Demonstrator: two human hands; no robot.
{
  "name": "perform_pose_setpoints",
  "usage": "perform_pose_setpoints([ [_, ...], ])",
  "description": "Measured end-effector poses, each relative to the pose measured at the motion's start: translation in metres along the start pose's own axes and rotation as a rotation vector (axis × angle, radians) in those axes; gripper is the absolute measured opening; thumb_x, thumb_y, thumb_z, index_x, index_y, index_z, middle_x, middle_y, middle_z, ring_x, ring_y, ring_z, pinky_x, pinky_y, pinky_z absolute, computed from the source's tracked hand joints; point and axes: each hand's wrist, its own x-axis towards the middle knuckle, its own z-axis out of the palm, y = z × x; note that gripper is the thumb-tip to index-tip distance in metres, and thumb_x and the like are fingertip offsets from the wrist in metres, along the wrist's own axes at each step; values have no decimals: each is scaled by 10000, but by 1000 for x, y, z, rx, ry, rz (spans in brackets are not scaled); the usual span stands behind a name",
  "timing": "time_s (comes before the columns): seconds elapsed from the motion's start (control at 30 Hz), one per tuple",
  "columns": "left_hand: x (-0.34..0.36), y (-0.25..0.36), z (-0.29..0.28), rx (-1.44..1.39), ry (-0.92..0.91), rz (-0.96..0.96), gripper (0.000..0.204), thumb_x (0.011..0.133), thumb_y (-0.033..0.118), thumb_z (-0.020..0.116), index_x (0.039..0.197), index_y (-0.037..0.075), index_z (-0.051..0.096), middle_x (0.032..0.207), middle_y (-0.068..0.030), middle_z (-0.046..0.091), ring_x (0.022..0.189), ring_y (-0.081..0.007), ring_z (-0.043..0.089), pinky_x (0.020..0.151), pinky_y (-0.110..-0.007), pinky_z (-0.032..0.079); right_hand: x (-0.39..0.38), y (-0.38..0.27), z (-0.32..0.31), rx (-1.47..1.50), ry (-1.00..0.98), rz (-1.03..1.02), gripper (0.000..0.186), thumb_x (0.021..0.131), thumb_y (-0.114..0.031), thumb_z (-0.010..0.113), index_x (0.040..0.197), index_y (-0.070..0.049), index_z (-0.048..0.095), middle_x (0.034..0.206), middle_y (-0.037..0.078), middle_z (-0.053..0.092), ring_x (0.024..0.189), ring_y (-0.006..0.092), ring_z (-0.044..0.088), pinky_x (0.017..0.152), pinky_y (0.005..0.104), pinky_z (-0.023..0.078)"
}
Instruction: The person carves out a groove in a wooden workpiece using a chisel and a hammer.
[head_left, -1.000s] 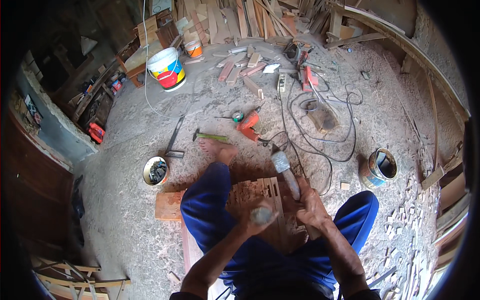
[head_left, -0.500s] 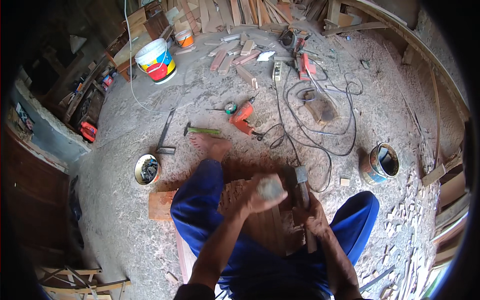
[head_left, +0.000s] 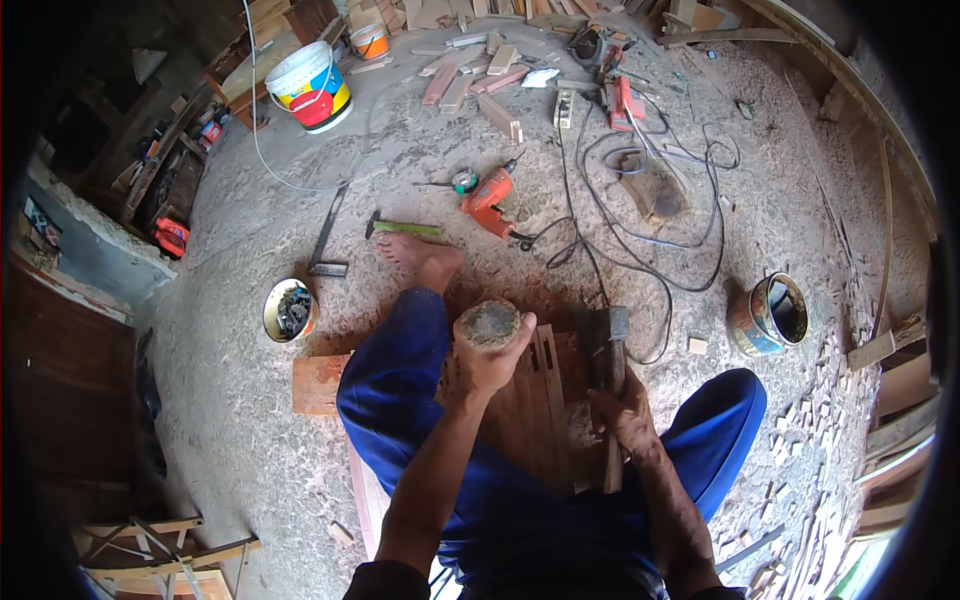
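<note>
My left hand is wrapped round a stubby cylindrical object with a worn, grey-brown round top; I cannot make out its kind. In my right hand is a hammer, gripped by its wooden handle, its grey metal head pointing away from me. Between my knees lie reddish-brown wooden pieces, one with narrow slots near its far end. They rest by a thick wooden block, partly hidden under my left leg. The round object is held above the wood.
Ahead lie a green-handled hammer, an orange drill and coiled cables. A small bucket of metal bits stands left, a paint tin right. Wood offcuts and a colourful bucket lie farther off.
My left hand has moved left with the round object, uncovering the slotted wood. The hammer in my right hand has turned more upright and shifted slightly right. The view has tilted a little.
</note>
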Motion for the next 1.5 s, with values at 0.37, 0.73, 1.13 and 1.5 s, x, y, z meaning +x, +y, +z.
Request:
perform_pose_setpoints([
  [0.37, 0, 5, -7, -48, 61, 18, 199, 876, 91, 755, 731, 39, 629, 640, 6, 623, 565, -99, 580, 526, -297, 447, 0, 6, -3, -12, -19, 7, 402, 872, -61, 628, 1248, -1, 498, 643, 33, 563, 459, 117, 516, 433, 273, 435],
  [0.73, 11, 5, 35, 172, -122, 160, 161, 839, 83, 791, 817, 12, 648, 734, -16, 657, 661, -109, 615, 622, -287, 507, -1, -2, 5, 22, -1, 3, 359, 858, -76, 664, 1177, -16, 511, 658, 31, 564, 462, 119, 516, 437, 275, 445],
  [1.13, 6, -9, 16, 64, 16, 160, 133, 833, 36, 771, 845, 3, 642, 767, -20, 666, 652, -108, 601, 600, -275, 486, -50, -166, 33, -624, -77, -620, 736, 833, -4, 661, 1494, -29, 338, 896, 136, 667, 721, 232, 662, 650, 363, 542],
  [1.5, -15, -54, 19, -401, -59, 74, 260, 800, 36, 784, 1035, 11, 675, 956, -53, 722, 865, -136, 672, 763, -300, 534, -42, -125, 24, -1203, -233, -716, 853, 772, -52, 705, 1513, -30, 283, 1095, 277, 635, 888, 353, 701, 718, 471, 590],
])
